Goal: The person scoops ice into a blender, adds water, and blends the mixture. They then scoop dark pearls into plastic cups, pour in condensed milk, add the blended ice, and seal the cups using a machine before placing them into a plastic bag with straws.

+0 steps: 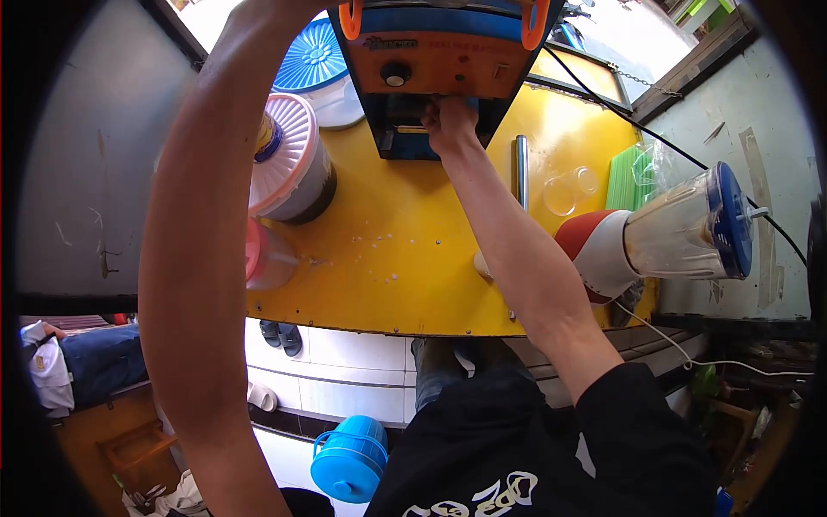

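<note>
An orange and blue machine [439,65] with a round knob and two orange handles stands at the back of the yellow table [388,250]. Into its lower opening reaches my right hand [451,123], fingers curled closed; what they hold, if anything, is hidden. My left arm stretches up along the left side to the top of the machine, and its hand is cut off by the upper frame edge, so its fingers do not show. Beside the machine, on the right, lies a metal cylinder [521,171].
Left on the table are a blue-lidded tub [314,56], a pink-lidded container [297,168] and a pink jar [269,257]. To the right are a clear cup [564,191], green straws [629,177], a blender [680,228] and cables. A blue bucket [349,461] sits on the floor.
</note>
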### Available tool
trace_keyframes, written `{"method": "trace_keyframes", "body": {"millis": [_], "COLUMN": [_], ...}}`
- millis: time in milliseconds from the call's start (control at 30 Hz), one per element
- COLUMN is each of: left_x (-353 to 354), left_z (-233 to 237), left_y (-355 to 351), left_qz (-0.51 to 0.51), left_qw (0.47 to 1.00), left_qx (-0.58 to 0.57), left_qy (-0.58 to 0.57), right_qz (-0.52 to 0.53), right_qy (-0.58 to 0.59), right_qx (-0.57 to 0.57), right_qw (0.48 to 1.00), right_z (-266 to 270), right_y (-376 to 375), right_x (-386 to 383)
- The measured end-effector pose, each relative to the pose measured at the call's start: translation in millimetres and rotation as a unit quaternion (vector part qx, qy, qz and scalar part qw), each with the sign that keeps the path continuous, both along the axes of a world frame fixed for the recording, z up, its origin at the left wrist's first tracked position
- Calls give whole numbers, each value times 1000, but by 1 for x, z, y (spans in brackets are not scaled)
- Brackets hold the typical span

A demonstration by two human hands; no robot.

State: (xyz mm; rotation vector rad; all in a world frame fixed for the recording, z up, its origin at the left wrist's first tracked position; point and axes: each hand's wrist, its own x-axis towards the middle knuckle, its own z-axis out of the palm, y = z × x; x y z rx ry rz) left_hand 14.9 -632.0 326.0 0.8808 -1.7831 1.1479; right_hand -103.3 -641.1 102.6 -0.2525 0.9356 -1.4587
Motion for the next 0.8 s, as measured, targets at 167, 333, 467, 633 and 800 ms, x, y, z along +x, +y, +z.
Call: {"method": "trace_keyframes", "body": {"millis": [167,333,467,633,800], "left_x": [-6,-17,-20,-25,-26], "left_z": [3,1,-5,-14,-17], "left_y": [15,19,17,20,22], "left_qz": [-3,-27,78,18,27], "left_qw": [998,996,993,978,975], "left_qx": [54,58,43,144,149], "left_qy": [20,57,75,147,164], "right_qz": [-57,-65,-28,163,-299], "right_qy": [-70,-75,1,269,466], "right_qx": [21,-11,21,-150,-396], "right_qw": [996,995,999,937,733], "right_z": [-7,-19,-7,93,298], "right_y": [-3,-4,13,119,27], "right_x": [-2,-2,-9,-36,-133]}}
